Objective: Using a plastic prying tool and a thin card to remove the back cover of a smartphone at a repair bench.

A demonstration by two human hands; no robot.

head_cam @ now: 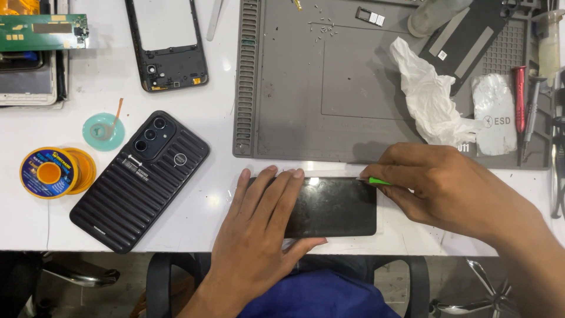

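Fingers of the right hand (453,188) are pinched around a green pry tool (378,181), its tip set at the top right corner of the black phone (332,207). That phone is laid flat near the table's (194,194) front edge, long axis running left to right, so it lies leftward from the tool. Its left end is pressed down by the flat, open left hand (259,227), which grips nothing.

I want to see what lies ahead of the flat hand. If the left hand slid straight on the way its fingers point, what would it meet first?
The left hand lies flat on the dark phone, fingers pointing away from the person. Straight on, past a narrow strip of white table, it would probably meet the near edge of the grey work mat.
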